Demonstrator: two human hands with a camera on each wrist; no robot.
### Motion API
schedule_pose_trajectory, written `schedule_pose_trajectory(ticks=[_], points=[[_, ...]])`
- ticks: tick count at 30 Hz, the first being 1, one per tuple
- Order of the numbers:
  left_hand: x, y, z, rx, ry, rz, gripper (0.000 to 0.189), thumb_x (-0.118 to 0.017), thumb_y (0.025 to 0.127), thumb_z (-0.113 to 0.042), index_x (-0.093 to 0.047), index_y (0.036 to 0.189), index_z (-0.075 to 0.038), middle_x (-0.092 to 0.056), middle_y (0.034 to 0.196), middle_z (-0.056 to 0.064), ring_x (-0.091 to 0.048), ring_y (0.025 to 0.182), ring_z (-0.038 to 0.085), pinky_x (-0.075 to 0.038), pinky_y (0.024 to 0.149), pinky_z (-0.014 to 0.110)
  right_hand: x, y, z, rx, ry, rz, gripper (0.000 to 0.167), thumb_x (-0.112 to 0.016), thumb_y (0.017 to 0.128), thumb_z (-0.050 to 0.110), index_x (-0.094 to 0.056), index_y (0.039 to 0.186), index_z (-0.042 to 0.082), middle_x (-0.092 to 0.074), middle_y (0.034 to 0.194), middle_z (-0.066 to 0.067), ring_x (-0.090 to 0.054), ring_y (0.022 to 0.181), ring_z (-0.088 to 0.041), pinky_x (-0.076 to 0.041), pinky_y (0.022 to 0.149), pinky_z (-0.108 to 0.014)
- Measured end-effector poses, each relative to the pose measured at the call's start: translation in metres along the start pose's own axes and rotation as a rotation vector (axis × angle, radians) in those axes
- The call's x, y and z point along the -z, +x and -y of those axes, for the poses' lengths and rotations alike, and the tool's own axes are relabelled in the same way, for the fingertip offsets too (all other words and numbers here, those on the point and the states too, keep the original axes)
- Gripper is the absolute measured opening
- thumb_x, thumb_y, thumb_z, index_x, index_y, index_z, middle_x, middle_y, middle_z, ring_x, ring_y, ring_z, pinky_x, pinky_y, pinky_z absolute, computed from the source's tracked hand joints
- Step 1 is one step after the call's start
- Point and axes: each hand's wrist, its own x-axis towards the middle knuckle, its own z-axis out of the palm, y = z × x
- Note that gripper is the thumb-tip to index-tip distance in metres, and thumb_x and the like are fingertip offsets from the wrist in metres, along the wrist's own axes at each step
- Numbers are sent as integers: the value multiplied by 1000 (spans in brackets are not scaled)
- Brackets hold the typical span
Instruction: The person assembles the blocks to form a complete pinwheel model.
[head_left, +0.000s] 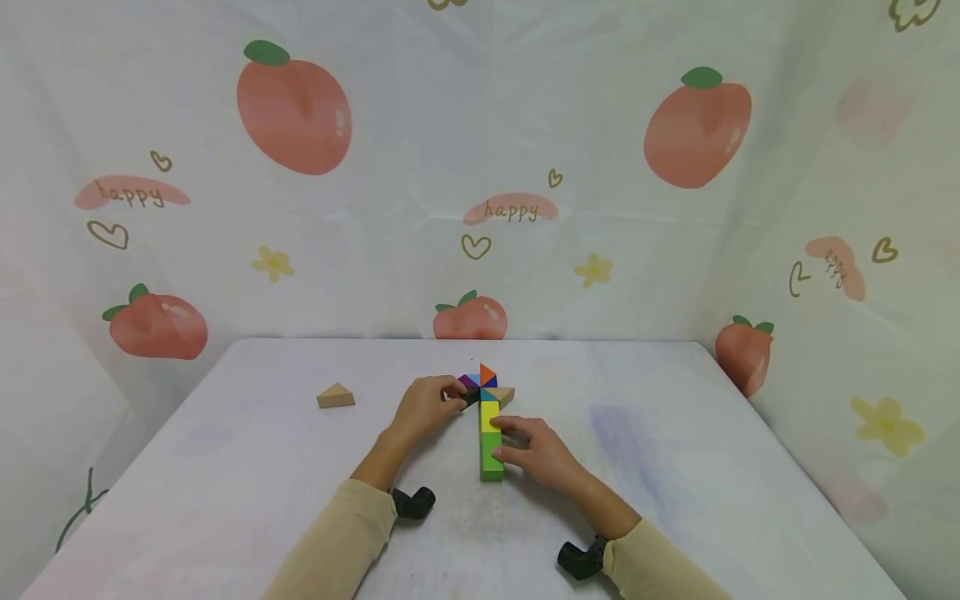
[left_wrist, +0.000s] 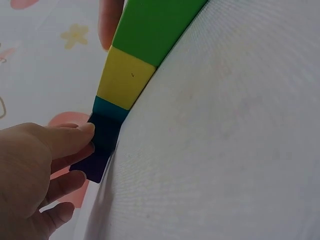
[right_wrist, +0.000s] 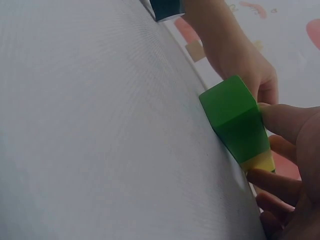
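Observation:
A row of blocks stands on the table: a green block point(head_left: 492, 462), a yellow block point(head_left: 490, 414) and, at the far end, a pinwheel of triangular blocks in blue, orange, purple and bare wood. At the pinwheel's left side my left hand point(head_left: 429, 406) pinches a black triangular block point(head_left: 472, 397) between thumb and finger; the left wrist view shows the thumb point(left_wrist: 82, 134) against this dark piece. From the right, my right hand point(head_left: 543, 454) touches the row, its thumb at the green block and a finger on the yellow one. These fingers are loosely extended.
One loose wooden triangular block point(head_left: 335, 396) lies on the table to the left of the row. The white table point(head_left: 225, 500) ends at a wall cloth point(head_left: 390, 275) printed with fruit. A black band with a camera sits on each wrist.

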Motion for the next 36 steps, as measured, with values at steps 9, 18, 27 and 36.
schedule_pose_trajectory(ticks=[9,18,27,36], points=[[3,-1,-4,4,-16,-2,12,-77,85,-18,-73,96,-17,-66,85,-7,-54,77,14,-48,72,31,1,0,1,17,2,-3,47,-70,90,32,-60,133,15,-59,132,-3,-45,127,-31,-34,104,-56],[10,-4,-1,-29,-27,-31,13,-79,83,-20,-73,95,-18,-67,84,-9,-56,75,12,-48,68,30,2,0,3,16,-14,-13,46,-71,90,29,-61,132,14,-60,131,-3,-46,127,-30,-34,104,-56],[31,-8,14,42,-10,-81,16,-75,87,-21,-74,102,-16,-67,87,-6,-54,79,16,-46,69,32,3,0,4,-5,-1,-5,47,-71,90,30,-60,133,14,-59,132,-3,-45,128,-31,-34,105,-56],[58,-16,36,32,27,-129,17,-75,87,-18,-73,103,-12,-70,97,0,-60,92,23,-47,78,41,-1,-2,3,-30,-2,3,47,-71,90,33,-60,134,18,-57,134,-2,-44,128,-31,-34,104,-56]])
